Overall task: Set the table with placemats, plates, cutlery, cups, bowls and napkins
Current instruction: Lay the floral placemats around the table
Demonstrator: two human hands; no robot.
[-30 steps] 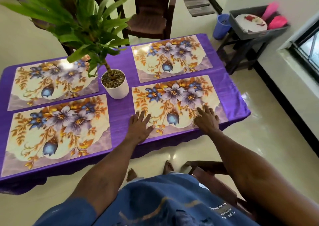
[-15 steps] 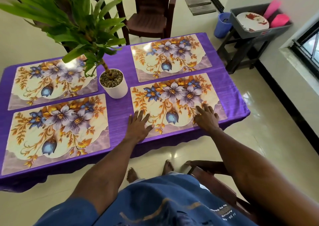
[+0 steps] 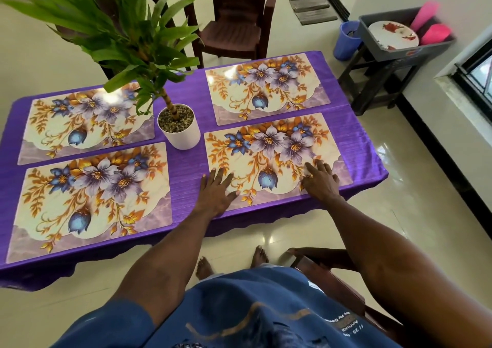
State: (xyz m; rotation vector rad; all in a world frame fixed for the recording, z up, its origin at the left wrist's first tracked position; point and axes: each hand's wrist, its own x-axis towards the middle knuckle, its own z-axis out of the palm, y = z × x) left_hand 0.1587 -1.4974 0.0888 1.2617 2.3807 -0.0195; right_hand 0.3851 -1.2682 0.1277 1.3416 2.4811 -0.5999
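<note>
We wear a blue short-sleeved cotton T-shirt (image 3: 266, 307) with a faded gold print across the front. Small white lettering (image 3: 343, 323) sits near its right hem. Our feet (image 3: 205, 266) are bare.

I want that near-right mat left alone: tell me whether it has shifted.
No. The mat keeps the same gap to the white pot; only the camera moved.

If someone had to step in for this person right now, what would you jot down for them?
Left hand: flat, fingers straight, on the left edge of the near right placemat.
Right hand: flat on the same mat, near its right end.
Done: four floral placemats lie on the purple tablecloth, around the potted plant.
Left: plates, cutlery, cups, bowls, napkins. None are on the table.
Supplies: grey bin on a stand to the right holds a plate and pink items; I cannot tell what else is inside.
</note>
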